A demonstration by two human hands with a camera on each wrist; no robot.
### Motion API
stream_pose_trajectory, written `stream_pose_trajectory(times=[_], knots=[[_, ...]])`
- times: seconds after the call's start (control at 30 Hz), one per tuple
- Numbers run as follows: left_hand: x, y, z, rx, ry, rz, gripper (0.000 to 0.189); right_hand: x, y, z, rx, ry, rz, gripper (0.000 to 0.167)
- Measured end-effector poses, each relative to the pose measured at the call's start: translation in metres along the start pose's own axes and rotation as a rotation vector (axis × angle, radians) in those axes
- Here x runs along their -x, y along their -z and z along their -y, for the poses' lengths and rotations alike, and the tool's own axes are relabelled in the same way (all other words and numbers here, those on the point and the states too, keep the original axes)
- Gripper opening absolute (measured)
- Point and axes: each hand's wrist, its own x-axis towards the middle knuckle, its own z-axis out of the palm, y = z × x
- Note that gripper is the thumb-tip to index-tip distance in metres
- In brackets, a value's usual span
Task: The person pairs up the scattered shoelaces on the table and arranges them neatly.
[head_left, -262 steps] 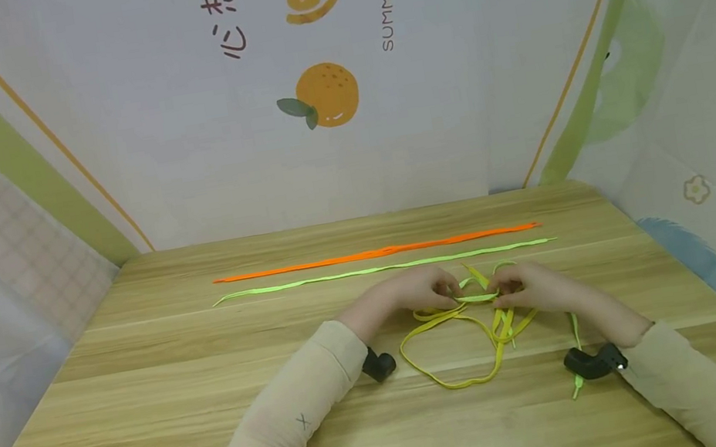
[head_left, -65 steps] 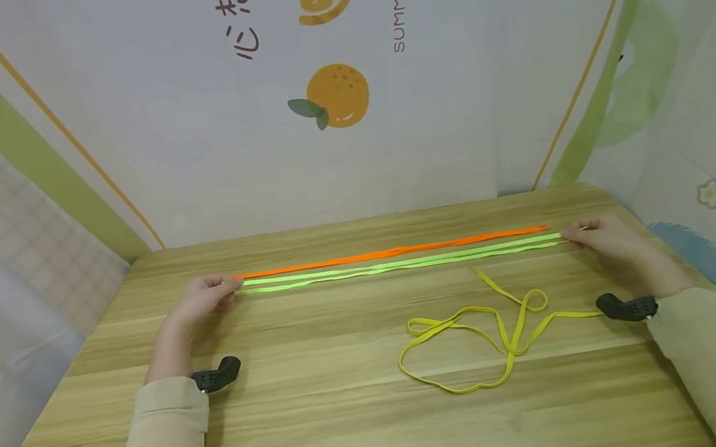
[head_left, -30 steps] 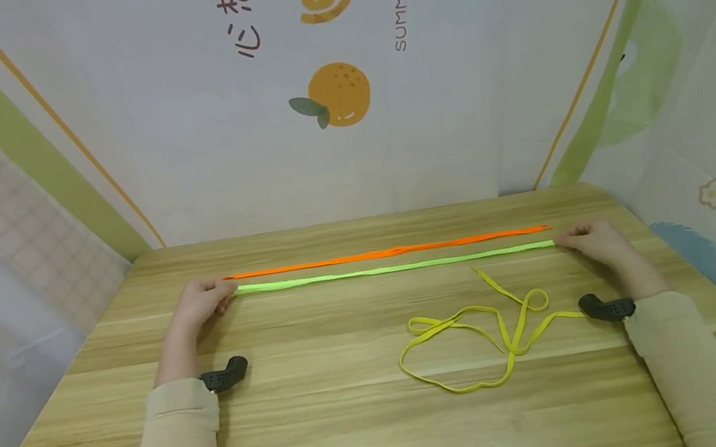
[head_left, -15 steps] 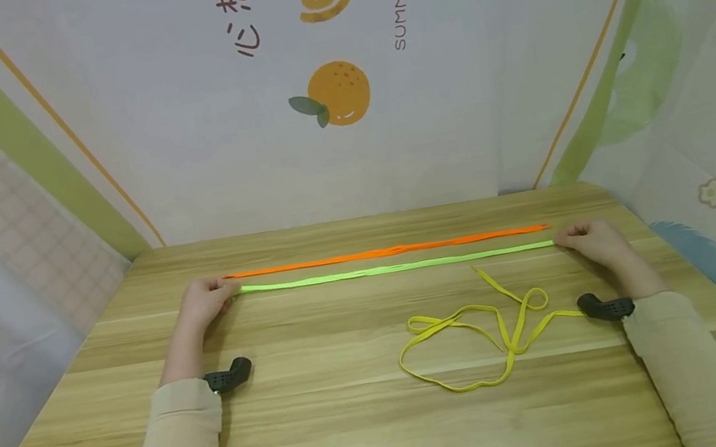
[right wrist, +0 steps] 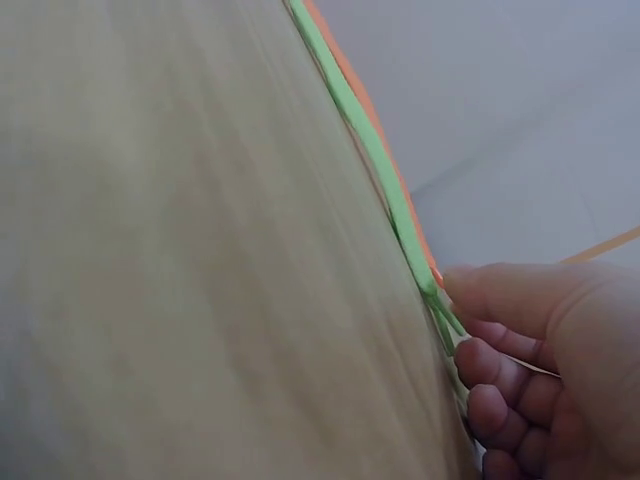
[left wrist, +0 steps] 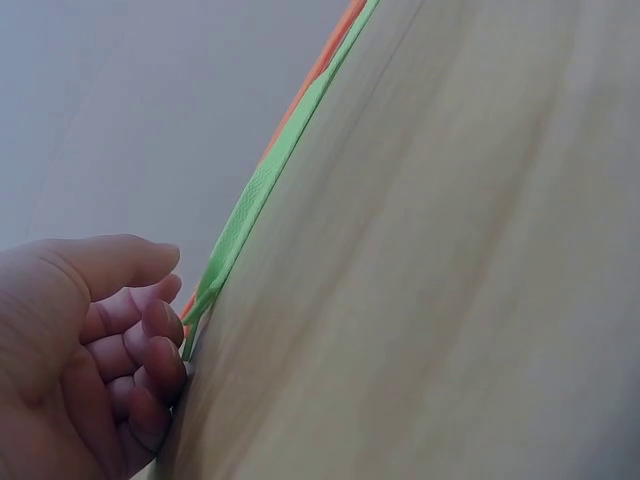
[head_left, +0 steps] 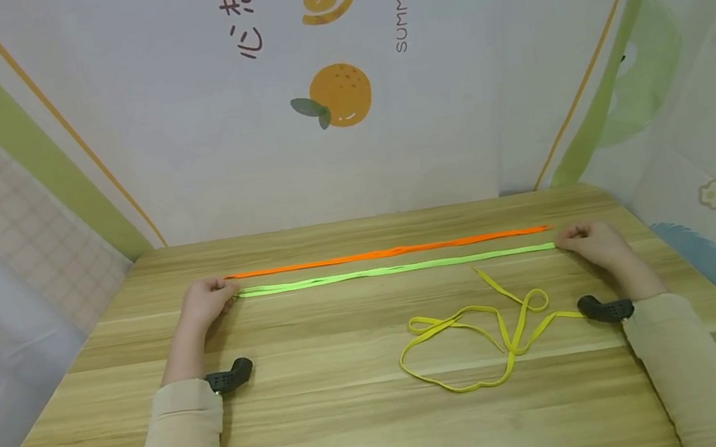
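Two bright green shoelaces (head_left: 393, 269) lie side by side, stretched straight across the table. At their left ends is my left hand (head_left: 205, 301), its fingers loosely bent; the left wrist view shows the thumb (left wrist: 150, 258) apart from the fingers, with the green ends (left wrist: 200, 300) right at the fingertips. My right hand (head_left: 589, 243) is at the opposite ends. In the right wrist view its thumb tip (right wrist: 465, 285) is beside the green lace (right wrist: 405, 230), and the thin ends show near the bent fingers.
An orange shoelace strip (head_left: 391, 252) runs parallel just behind the green ones. A yellow shoelace (head_left: 475, 388) lies in loose loops on the table's right half, one end reaching the black right wrist camera (head_left: 603, 308). A printed curtain (head_left: 444, 147) hangs behind the wooden table (head_left: 337, 446).
Earlier, both hands worked at a green lace over the yellow one, then stretched it out behind. It has come down against the other green lace; its left end has just lowered slightly.
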Motion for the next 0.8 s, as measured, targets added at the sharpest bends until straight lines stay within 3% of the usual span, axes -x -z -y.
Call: stream_pose_trajectory(times=[0.37,0.67,0.8], knots=[[0.000,0.002,-0.002,0.101,0.020,-0.017,0.029,-0.001,0.003,-0.001,-0.017,-0.008,0.036,0.043],[0.000,0.007,-0.005,0.102,0.033,-0.015,0.036,0.002,0.008,0.005,-0.036,-0.025,0.056,0.046],[0.000,0.007,-0.007,0.094,0.007,-0.015,0.039,0.004,0.012,0.011,-0.044,-0.039,0.072,0.050]])
